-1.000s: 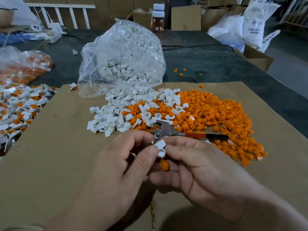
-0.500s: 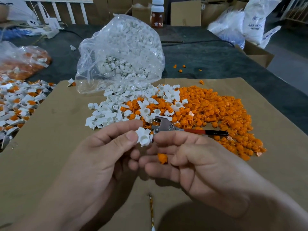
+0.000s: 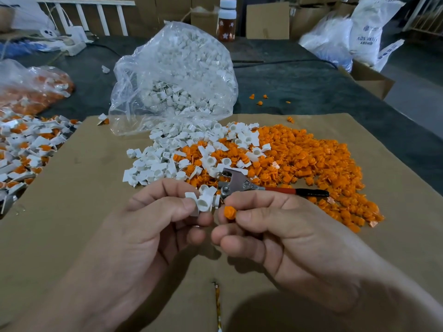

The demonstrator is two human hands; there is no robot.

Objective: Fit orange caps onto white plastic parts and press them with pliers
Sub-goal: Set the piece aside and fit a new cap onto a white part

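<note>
Hands meet low in the head view, over a cardboard sheet on the table. The left hand pinches a white part between thumb and forefinger, with its round socket turned toward the camera. The right hand pinches one orange cap at its fingertips, just beside the part but not yet in the socket. Pliers lie on the cap heap just behind the hands, handles pointing right. Neither hand appears to hold them, though the right forefinger is very near their head.

Fitting the cap looks like the step in hand, and several things could spoil it. The cap is small and held only by fingertips, so a slight slip would drop it onto the cardboard or into the heap. If it goes in crooked it could jam or seat unevenly, and the pliers would then press it askew. The left pinch seems to sit on one side of the part, so a firm push from the right could twist the part loose. Reaching back for the pliers could scatter the white heap, which already mingles with the caps, or nudge the open bag. Finished pieces lie well apart at the left edge.
</note>
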